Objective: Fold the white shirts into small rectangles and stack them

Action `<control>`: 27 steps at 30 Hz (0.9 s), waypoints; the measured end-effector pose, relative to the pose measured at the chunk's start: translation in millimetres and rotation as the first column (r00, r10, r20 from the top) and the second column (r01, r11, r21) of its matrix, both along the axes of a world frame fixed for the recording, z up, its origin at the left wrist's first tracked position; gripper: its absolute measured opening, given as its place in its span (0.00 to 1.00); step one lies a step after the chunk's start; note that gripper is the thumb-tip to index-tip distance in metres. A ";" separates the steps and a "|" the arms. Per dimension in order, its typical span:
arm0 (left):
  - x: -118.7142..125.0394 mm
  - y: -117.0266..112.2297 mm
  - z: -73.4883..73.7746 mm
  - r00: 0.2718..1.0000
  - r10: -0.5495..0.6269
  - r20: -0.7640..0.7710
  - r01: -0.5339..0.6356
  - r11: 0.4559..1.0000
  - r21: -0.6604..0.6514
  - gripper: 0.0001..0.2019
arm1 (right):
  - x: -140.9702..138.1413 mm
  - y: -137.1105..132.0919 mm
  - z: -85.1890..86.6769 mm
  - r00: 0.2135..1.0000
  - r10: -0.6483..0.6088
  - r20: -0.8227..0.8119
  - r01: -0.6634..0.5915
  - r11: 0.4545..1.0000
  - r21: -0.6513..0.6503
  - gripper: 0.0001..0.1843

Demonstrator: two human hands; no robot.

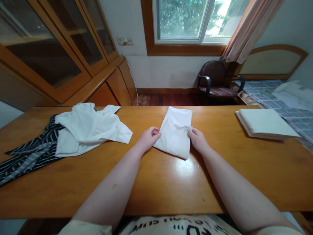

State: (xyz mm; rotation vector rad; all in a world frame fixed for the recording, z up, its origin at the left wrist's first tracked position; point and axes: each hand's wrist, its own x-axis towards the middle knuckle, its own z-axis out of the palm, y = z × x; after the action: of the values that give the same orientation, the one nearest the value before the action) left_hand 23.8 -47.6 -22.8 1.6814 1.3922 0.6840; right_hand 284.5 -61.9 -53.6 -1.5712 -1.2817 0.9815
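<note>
A white folded garment (174,137) lies on the wooden table in front of me, a narrow bundle with a loose, wrinkled layer across its middle. My left hand (148,138) is at its left edge, fingers curled and thumb against the cloth. On the opposite side my right hand (198,139) pinches a gathered bit of the fabric at the right edge. To the left, a white shirt (90,127) is spread loosely on top of a black-and-white striped garment (29,158).
A stack of folded white cloth (266,122) sits at the table's right. Beyond the table (171,189) stand an office chair (215,78), a bed with a checked sheet (259,93) and a glass-fronted cabinet (73,71). A window (181,19) is behind.
</note>
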 end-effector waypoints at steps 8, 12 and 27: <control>1.2 -1.7 -2.9 0.971 -0.127 0.204 0.178 0.950 -0.256 0.29 | 0.6 0.1 6.8 0.994 0.031 0.109 -0.029 0.999 -0.020 0.16; 1.1 -6.5 -1.9 0.956 -0.134 0.260 0.211 0.932 -0.296 0.27 | -4.1 -2.8 9.3 0.961 0.006 0.275 -0.016 0.999 0.033 0.18; 15.6 -14.4 4.0 0.912 0.183 -0.367 -0.158 0.983 0.097 0.24 | -2.5 -2.1 14.8 0.876 -0.074 0.476 0.078 0.997 0.012 0.14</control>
State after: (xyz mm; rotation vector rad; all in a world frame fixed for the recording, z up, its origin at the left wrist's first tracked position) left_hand 39.4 -62.0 -18.8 1.8236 1.8200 0.5240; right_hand 282.0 -64.0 -38.8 -1.9300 -1.5292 0.5598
